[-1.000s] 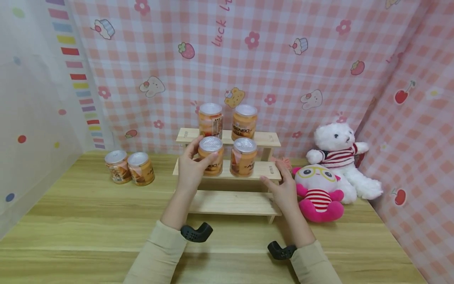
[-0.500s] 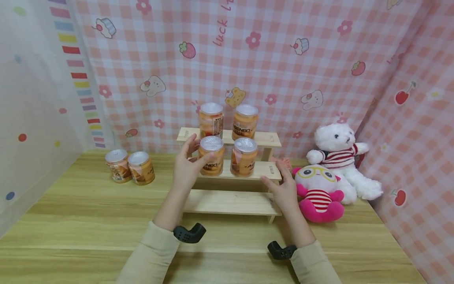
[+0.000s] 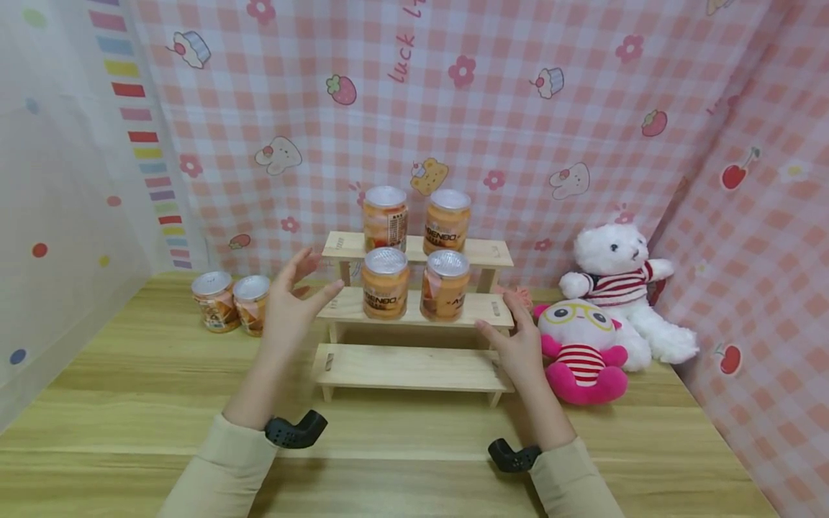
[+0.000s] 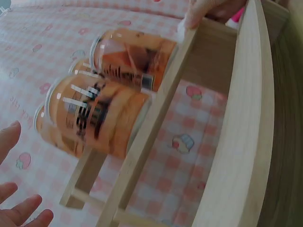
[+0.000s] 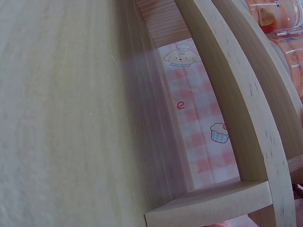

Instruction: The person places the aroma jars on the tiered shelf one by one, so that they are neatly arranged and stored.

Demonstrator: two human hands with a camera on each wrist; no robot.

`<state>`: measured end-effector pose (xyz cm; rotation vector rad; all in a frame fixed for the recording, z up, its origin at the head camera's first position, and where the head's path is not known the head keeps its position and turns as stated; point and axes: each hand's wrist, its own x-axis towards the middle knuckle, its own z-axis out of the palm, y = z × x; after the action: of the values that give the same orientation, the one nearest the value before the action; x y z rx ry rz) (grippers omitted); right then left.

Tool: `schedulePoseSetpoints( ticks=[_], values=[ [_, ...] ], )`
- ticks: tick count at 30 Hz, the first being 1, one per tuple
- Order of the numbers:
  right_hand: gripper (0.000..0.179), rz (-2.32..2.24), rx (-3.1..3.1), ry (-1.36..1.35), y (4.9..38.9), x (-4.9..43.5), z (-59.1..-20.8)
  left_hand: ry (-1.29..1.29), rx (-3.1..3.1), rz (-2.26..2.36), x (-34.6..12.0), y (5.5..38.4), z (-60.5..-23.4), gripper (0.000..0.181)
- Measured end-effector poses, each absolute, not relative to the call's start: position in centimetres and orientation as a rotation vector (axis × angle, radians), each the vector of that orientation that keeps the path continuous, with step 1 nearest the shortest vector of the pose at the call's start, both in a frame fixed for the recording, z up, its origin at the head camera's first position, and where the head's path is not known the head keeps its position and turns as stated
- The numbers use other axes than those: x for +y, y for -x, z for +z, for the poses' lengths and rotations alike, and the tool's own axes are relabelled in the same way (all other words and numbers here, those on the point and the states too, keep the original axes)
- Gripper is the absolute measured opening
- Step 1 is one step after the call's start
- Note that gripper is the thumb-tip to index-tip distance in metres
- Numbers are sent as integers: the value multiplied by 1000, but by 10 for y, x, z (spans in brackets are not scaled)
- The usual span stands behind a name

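A three-tier wooden stand (image 3: 414, 367) bears orange cans with silver lids. On its middle tier are a left can (image 3: 385, 295) and a right can (image 3: 445, 296); two more, a back left can (image 3: 385, 219) and a back right can (image 3: 447, 221), occupy the top tier. My left hand (image 3: 286, 309) is off to the left of the stand, holding nothing, fingers spread apart; its fingertips (image 4: 9, 137) show in the left wrist view, away from the cans. My right hand (image 3: 521, 345) grips the right end of the middle tier between thumb and fingers.
Two more cans, an outer can (image 3: 216, 313) and an inner can (image 3: 249, 291), stand on the wooden table (image 3: 116, 403), the inner one partly behind my left hand. A pink plush toy (image 3: 583, 367) and a white teddy bear (image 3: 612, 259) sit right of the stand.
My left hand has let go of the left can on the middle tier and moved left, away from the stand. The right hand and the cans have stayed put.
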<state>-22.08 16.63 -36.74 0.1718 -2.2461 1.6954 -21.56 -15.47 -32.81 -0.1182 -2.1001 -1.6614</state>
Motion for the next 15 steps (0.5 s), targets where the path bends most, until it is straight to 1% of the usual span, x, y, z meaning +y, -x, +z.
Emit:
schedulePoseSetpoints(
  ticks=[9, 15],
  values=[
    [76, 1714, -2219, -174, 240, 177, -393, 41, -2133, -1539, -203, 211, -333, 74],
    [75, 1689, -2201, -198, 244, 177, -398, -62, -2117, -1506, -233, 209, -337, 71]
  ],
)
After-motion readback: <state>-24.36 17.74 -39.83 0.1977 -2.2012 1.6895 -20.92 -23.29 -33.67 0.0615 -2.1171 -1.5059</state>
